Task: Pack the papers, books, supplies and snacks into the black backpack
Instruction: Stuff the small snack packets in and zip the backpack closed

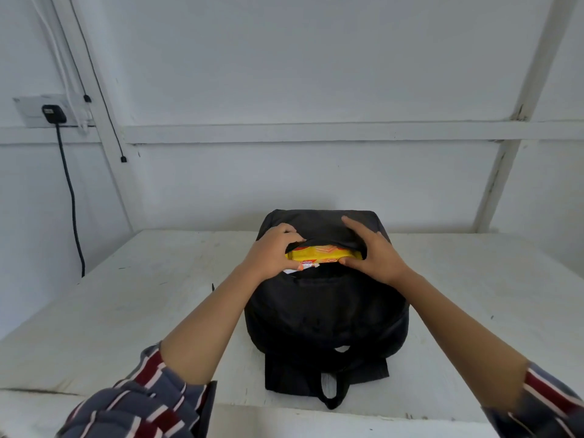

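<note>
1 black backpack, 1 yellow snack packet, 1 left hand, 1 right hand, 1 table.

The backpack is matt black cloth, a soft woven synthetic with a slight sheen on the folds. The snack packet in its mouth is glossy yellow plastic film. The surface looks like matt white paint, scuffed and a bit rough. Over at 10 o'clock, the cable is smooth black plastic. The sleeves are soft checked cloth.
</note>
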A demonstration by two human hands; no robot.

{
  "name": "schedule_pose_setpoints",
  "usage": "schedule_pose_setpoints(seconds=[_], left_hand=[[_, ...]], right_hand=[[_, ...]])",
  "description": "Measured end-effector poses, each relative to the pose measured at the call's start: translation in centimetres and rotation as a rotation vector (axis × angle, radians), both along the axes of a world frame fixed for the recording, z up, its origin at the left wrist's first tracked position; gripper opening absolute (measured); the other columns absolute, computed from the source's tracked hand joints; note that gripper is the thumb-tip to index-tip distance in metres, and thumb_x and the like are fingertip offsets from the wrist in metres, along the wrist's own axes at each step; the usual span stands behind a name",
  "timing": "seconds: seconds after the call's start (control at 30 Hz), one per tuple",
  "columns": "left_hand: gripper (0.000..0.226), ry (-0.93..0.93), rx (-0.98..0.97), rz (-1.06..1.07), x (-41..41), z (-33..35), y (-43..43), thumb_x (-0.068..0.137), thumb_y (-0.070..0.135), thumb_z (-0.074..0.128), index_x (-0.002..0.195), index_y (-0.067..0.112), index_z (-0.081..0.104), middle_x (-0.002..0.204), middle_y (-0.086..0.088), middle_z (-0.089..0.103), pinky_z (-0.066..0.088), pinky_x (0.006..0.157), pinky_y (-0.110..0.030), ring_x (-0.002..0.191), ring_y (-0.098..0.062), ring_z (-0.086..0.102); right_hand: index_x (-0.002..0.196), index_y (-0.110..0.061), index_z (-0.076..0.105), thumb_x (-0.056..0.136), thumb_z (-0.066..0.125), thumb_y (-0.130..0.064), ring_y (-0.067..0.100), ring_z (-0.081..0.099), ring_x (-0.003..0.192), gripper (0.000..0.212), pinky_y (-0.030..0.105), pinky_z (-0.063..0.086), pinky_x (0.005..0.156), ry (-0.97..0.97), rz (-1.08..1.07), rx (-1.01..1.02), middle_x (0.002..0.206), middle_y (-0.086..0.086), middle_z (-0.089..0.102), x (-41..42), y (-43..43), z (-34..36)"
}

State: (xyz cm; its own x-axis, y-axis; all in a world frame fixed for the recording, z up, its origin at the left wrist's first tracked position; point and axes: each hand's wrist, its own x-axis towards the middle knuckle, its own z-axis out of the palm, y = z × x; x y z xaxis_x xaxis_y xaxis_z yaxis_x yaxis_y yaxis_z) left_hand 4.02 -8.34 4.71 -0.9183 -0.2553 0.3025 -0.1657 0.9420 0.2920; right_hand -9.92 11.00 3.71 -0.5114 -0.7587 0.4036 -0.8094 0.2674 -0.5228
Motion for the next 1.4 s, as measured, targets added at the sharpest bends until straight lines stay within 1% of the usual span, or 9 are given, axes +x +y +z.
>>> schedule_pose_setpoints(seconds=[0.17, 0.37, 0.5, 0.77, 0.87, 1.03, 1.17, 1.3, 1.4], left_hand=[[0.042, 0.113, -0.013, 0.032, -1.3, 0.4, 0.1, 0.078, 0.023, 0.073, 0.118, 0.017, 0.061, 0.131, 0.002, 0.049, 0.04, 0.09, -0.028, 0.122, -0.015, 0.041], [0.07, -0.042, 0.035, -0.069, -1.2, 0.0, -0.4, 0.066, 0.035, 0.082, 0.127, 0.024, 0.049, 0.136, 0.005, 0.041, 0.039, 0.1, -0.036, 0.128, -0.015, 0.031], [0.063, -0.025, -0.021, -0.072, -1.3, 0.0, -0.3, 0.071, 0.026, 0.079, 0.126, 0.023, 0.048, 0.135, 0.004, 0.043, 0.041, 0.096, -0.034, 0.126, -0.017, 0.035], [0.039, 0.099, -0.25, 0.05, -2.1, 0.5, 0.1, 0.082, 0.022, 0.069, 0.117, 0.02, 0.051, 0.125, 0.006, 0.053, 0.033, 0.07, -0.023, 0.114, -0.016, 0.049], [0.046, 0.056, -0.269, -0.001, -2.5, 0.4, 0.0, 0.078, 0.025, 0.072, 0.117, 0.019, 0.05, 0.129, 0.004, 0.048, 0.036, 0.083, -0.024, 0.117, -0.017, 0.045], [0.062, 0.028, -0.08, -0.161, -1.6, 0.1, -0.3, 0.072, 0.041, 0.075, 0.128, 0.027, 0.051, 0.145, 0.003, 0.035, 0.018, 0.113, -0.038, 0.135, -0.018, 0.029], [0.056, -0.009, 0.011, -0.268, -1.0, 0.1, 0.4, 0.079, 0.044, 0.069, 0.131, 0.033, 0.052, 0.153, 0.007, 0.027, 0.006, 0.115, -0.034, 0.143, -0.013, 0.017], [0.057, -0.164, -0.059, -0.283, -0.7, -0.2, 0.8, 0.082, 0.049, 0.063, 0.134, 0.034, 0.047, 0.154, 0.01, 0.021, -0.006, 0.116, -0.037, 0.144, -0.009, 0.011], [0.056, -0.149, -0.031, -0.263, -0.6, -0.2, 1.1, 0.081, 0.05, 0.063, 0.133, 0.032, 0.05, 0.154, 0.009, 0.024, -0.006, 0.116, -0.037, 0.144, -0.009, 0.014]], right_hand=[[0.117, -0.024, 0.063, 0.075, 0.076, -0.017, 0.015, 0.053, 0.119, 0.044, 0.03, 0.042, 0.101, -0.011, -0.095, -0.111, 0.13, -0.002, 0.056, -0.5, -1.4, -0.1], [0.124, -0.027, 0.057, 0.069, 0.081, -0.025, 0.013, 0.04, 0.126, 0.06, 0.024, 0.032, 0.101, -0.043, -0.057, -0.004, 0.139, -0.002, 0.041, -0.5, -0.7, 0.2], [0.126, -0.028, 0.054, 0.068, 0.081, -0.024, 0.016, 0.042, 0.127, 0.063, 0.032, 0.036, 0.103, 0.038, -0.098, 0.062, 0.142, -0.003, 0.039, -0.3, -0.7, -0.1], [0.123, -0.031, 0.058, 0.081, 0.07, -0.022, 0.014, 0.049, 0.122, 0.045, 0.03, 0.044, 0.091, 0.174, -0.214, 0.036, 0.136, -0.007, 0.048, -0.1, -1.8, -0.4], [0.124, -0.032, 0.056, 0.076, 0.074, -0.026, 0.013, 0.047, 0.122, 0.051, 0.031, 0.042, 0.094, 0.135, -0.17, 0.093, 0.136, -0.008, 0.046, -0.3, -1.5, 0.0], [0.13, -0.034, 0.049, 0.07, 0.08, -0.031, 0.006, 0.038, 0.127, 0.068, 0.03, 0.03, 0.109, -0.201, 0.003, 0.063, 0.14, -0.009, 0.042, -0.5, 0.6, 1.0], [0.132, -0.027, 0.05, 0.072, 0.079, -0.018, 0.008, 0.044, 0.125, 0.067, 0.024, 0.032, 0.105, -0.412, 0.025, -0.004, 0.134, -0.006, 0.049, -1.0, 3.2, 1.8], [0.126, -0.021, 0.055, 0.076, 0.075, -0.014, 0.009, 0.043, 0.123, 0.054, 0.027, 0.031, 0.104, -0.454, -0.035, 0.13, 0.131, -0.003, 0.051, -1.7, 5.7, 1.7], [0.114, -0.018, 0.064, 0.075, 0.076, -0.012, 0.012, 0.049, 0.114, 0.042, 0.028, 0.035, 0.101, -0.398, -0.087, 0.135, 0.122, -0.002, 0.054, -1.9, 6.4, 1.4]])
